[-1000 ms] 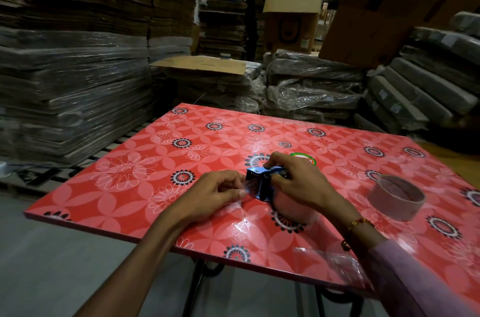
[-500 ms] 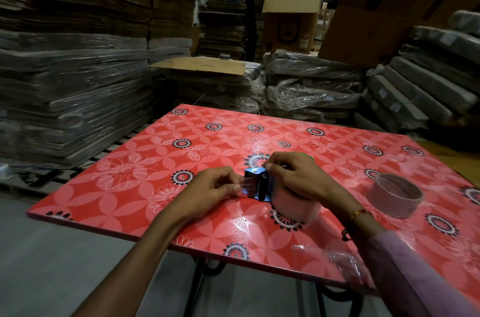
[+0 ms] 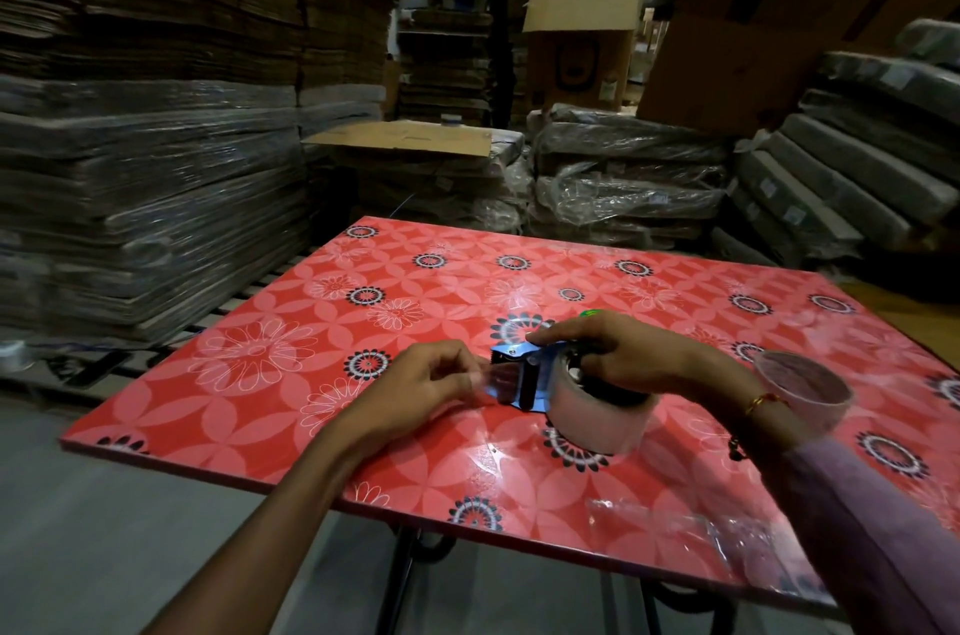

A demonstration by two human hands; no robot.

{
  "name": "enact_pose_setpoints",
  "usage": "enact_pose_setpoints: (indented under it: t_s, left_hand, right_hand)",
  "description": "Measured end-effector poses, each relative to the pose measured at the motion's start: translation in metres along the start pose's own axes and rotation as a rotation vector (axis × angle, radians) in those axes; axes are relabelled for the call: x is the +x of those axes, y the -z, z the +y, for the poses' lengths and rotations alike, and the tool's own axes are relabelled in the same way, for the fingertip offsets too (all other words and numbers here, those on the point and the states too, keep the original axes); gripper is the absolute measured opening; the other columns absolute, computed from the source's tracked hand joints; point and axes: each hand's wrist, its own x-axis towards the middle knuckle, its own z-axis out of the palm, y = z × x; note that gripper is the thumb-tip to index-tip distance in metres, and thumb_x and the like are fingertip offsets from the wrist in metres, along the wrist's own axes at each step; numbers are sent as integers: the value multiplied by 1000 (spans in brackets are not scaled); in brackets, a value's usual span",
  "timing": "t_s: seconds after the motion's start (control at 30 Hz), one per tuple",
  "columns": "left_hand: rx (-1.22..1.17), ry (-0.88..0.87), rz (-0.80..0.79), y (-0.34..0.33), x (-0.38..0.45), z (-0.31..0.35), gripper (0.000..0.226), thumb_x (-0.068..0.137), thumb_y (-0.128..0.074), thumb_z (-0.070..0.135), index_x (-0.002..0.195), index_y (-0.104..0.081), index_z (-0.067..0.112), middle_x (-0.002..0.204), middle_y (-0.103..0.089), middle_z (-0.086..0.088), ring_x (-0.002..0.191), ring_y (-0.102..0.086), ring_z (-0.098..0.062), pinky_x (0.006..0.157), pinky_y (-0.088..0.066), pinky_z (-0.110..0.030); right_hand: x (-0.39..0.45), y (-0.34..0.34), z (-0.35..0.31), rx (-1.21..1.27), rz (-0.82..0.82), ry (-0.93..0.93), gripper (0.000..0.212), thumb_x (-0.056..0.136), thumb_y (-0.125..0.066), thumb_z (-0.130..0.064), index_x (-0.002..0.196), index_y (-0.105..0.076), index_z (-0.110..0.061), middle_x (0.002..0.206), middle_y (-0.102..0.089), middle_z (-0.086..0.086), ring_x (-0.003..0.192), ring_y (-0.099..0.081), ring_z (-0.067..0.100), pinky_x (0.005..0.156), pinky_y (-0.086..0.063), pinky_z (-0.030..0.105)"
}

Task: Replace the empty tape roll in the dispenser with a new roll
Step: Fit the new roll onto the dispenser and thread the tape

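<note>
A blue tape dispenser lies on its side on the red flowered table, with a full clear tape roll mounted on it. My right hand rests on top, holding the dispenser down by its frame and hub. My left hand pinches the loose clear tape end at the dispenser's front roller. An empty cardboard tape core stands on the table to the right, partly behind my right wrist. A green part of the dispenser's handle peeks out behind my right hand.
Crumpled clear plastic wrap lies near the table's front right edge. Shrink-wrapped stacks of flat cardboard rise to the left and behind the table. Wrapped bundles lean at the right. The floor shows below the front edge.
The right hand has slid back along the dispenser, uncovering the tape roll. The left hand stays pinched at the tape end by the roller.
</note>
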Motion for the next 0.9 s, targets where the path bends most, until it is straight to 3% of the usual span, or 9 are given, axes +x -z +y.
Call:
enact_pose_setpoints:
  t_s: [0.07,0.2,0.27,0.4,0.47,0.53,0.67,0.8,0.9]
  left_hand:
    - [-29,19,-15,3,1,-2,12,95,-61,11,86,-67,6,86,-74,-2,81,-65,-17,75,-49,-32]
    - [-37,29,-18,3,5,-4,13,97,-58,10,92,-67,1,90,-74,-7,83,-66,-16,81,-51,-31]
    - [-70,30,0,0,6,-2,14,97,-57,7,89,-67,1,85,-70,-16,77,-64,-11,76,-50,-24]
    - [-201,30,59,0,7,-4,14,97,-56,7,87,-65,3,86,-68,-22,78,-64,-17,75,-49,-25]
    - [-303,31,61,2,7,-6,13,92,-60,14,88,-64,3,90,-68,-24,84,-62,-27,81,-48,-35]
    - [-355,48,89,0,10,-7,12,94,-59,14,85,-63,7,89,-67,-18,82,-63,-25,76,-52,-28]
    - [-269,10,243,-6,23,-2,20,102,-48,11,85,-58,6,84,-68,-8,75,-65,-16,61,-50,-18]
    - [-133,-76,393,-2,43,-1,20,98,-53,22,83,-61,12,81,-67,-12,76,-64,-20,72,-56,-37]
    - [-167,-88,415,4,58,6,20,98,-55,7,81,-65,11,73,-66,-7,64,-63,-7,60,-52,-19]
  right_hand:
    - [-1,-1,3,-41,-20,33,68,84,-49,6,139,-56,-32,140,-61,-1,127,-56,17,109,-44,38]
    - [1,-7,10,-111,20,54,58,89,-54,3,142,-53,-22,138,-60,1,123,-56,19,93,-40,23]
    - [4,-10,18,-123,45,40,50,92,-60,-4,139,-55,-19,129,-65,4,116,-59,22,89,-43,27]
    - [6,-11,32,45,83,74,23,90,-71,-24,110,-66,-15,96,-69,11,88,-63,27,81,-49,41]
    - [9,-9,35,141,82,115,10,89,-72,-24,96,-67,-20,84,-65,2,74,-57,12,72,-50,32]
    - [13,-7,34,255,38,140,11,91,-71,-20,86,-64,-28,76,-59,-9,67,-50,-1,62,-44,18]
    - [25,-6,39,371,12,99,18,86,-65,-33,84,-67,-15,74,-58,-6,67,-50,4,60,-41,23]
    - [32,-8,44,524,-59,89,14,87,-64,-21,93,-71,-11,83,-66,0,74,-56,11,66,-41,34]
    - [37,-10,48,677,-117,105,16,94,-59,0,100,-71,-6,86,-71,-3,74,-61,8,63,-46,26]
